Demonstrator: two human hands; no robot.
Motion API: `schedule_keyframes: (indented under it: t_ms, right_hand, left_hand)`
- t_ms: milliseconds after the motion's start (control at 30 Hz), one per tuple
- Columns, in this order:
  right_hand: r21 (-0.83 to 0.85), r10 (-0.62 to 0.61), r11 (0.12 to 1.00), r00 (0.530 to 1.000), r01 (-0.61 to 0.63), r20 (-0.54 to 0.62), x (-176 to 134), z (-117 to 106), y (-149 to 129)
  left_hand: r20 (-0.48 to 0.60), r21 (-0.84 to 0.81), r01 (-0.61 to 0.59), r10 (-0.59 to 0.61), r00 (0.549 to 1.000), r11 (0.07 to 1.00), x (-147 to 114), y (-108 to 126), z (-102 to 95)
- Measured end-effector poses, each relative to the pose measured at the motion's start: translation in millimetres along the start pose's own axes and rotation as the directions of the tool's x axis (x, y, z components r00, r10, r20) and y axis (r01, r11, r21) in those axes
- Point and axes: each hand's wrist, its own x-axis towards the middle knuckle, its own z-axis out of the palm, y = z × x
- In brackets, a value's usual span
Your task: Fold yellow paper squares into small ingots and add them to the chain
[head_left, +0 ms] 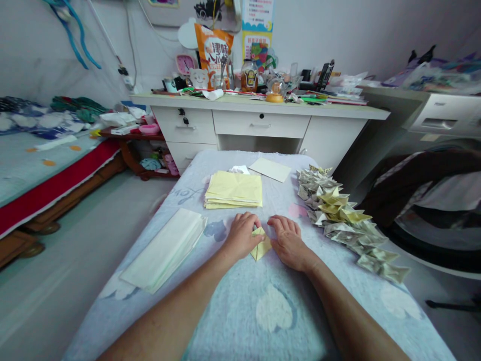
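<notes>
A small piece of yellow paper (pixel 260 250), folded into a pointed diamond-like shape, lies on the cloth in the middle. My left hand (pixel 242 235) is at its left side, thumb over the paper and fingers curled around its upper edge. At the right edge of the paper rests my right hand (pixel 289 243). Its fingers stretch forward over the cloth and its thumb side touches the paper. Just beyond my left hand is a stack of yellow paper sheets (pixel 235 188). A stack of long pale paper strips (pixel 165 248) lies to the left.
Several folded paper pieces (pixel 338 213) form a long row on the right of the cloth-covered table (pixel 233 316). A pale card (pixel 270 169) lies at the back. Beyond stands a cluttered white desk (pixel 259 123), with a washing machine (pixel 443 120) at right and a bed (pixel 48 170) at left.
</notes>
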Motion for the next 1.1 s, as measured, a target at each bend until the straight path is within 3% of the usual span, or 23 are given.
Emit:
schedule_keyframes:
  t_ms: [100, 200, 300, 433, 600, 800, 900, 933, 1000, 1100]
  right_hand:
    - [0.116, -0.017, 0.993, 1.0, 0.02, -0.026, 0, -4, 1]
    - [0.285, -0.07, 0.953, 0.991, 0.099, -0.11, 3, -5, 2]
    - [0.454, -0.08, 0.878, 0.982, 0.15, -0.17, 6, -3, 1]
    - [0.715, -0.026, 0.694, 0.996, 0.083, -0.091, 9, 0, -2]
    - [0.884, 0.045, 0.468, 0.999, -0.001, -0.022, 11, 5, -3]
    - [0.934, 0.036, 0.355, 0.999, -0.046, 0.035, 12, 9, -11]
    - [0.933, 0.031, 0.357, 0.999, -0.04, 0.031, 12, 9, -15]
    - [0.929, 0.031, 0.37, 0.999, -0.032, 0.022, 11, 8, -15]
    - [0.912, 0.039, 0.41, 0.999, -0.021, 0.005, 11, 8, -14]
    - [0.868, 0.075, 0.497, 0.997, -0.009, -0.033, 11, 7, -10]
  left_hand:
    - [0.024, -0.279, 0.022, -0.016, 1.0, 0.96, 0, 1, -1.1]
    - [0.023, -0.562, 0.079, -0.08, 0.997, 0.823, -1, 1, -2.8]
    - [-0.003, -0.717, 0.108, -0.157, 0.988, 0.688, -1, 1, -5.0]
    - [-0.069, -0.823, 0.071, -0.222, 0.973, 0.564, -1, 1, -6.1]
    - [-0.011, -0.899, 0.11, -0.272, 0.962, 0.424, -3, 1, -4.8]
    - [0.053, -0.942, 0.124, -0.229, 0.972, 0.311, -4, 7, -5.1]
    - [0.102, -0.959, 0.145, -0.184, 0.978, 0.242, -5, 10, -4.9]
    - [0.114, -0.955, 0.153, -0.161, 0.98, 0.253, -5, 10, -4.6]
    - [0.107, -0.918, 0.146, -0.125, 0.986, 0.368, -5, 9, -4.2]
    - [0.014, -0.729, 0.067, -0.082, 0.996, 0.681, -7, 10, -5.5]
